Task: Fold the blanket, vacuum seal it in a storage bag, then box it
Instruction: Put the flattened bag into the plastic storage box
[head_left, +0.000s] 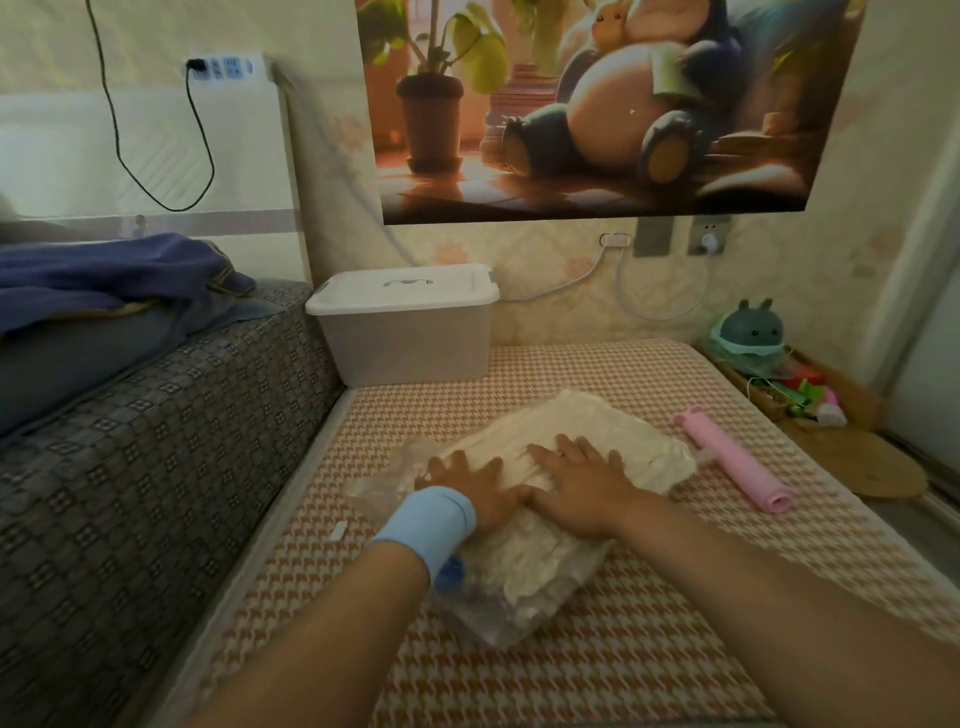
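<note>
A cream blanket (613, 447) lies folded inside a clear plastic storage bag (498, 608) on the houndstooth mattress (649, 623). My left hand (478, 483), with a light blue wristband, presses flat on the bag's left part. Beside it, my right hand (576, 478) presses flat on the middle, fingers spread. A blue valve cap (449, 571) shows under my left wrist. A pink pump (732, 462) lies to the right of the bag. The white lidded plastic box (410, 322) stands at the back, its lid on.
A higher bed (145, 441) with a patterned cover and a blue quilt (114, 280) borders the mattress on the left. A wooden tray (789, 384) of small toys sits at the right edge, with a round mat (878, 467) beside it. A small white clip (338, 531) lies left of the bag.
</note>
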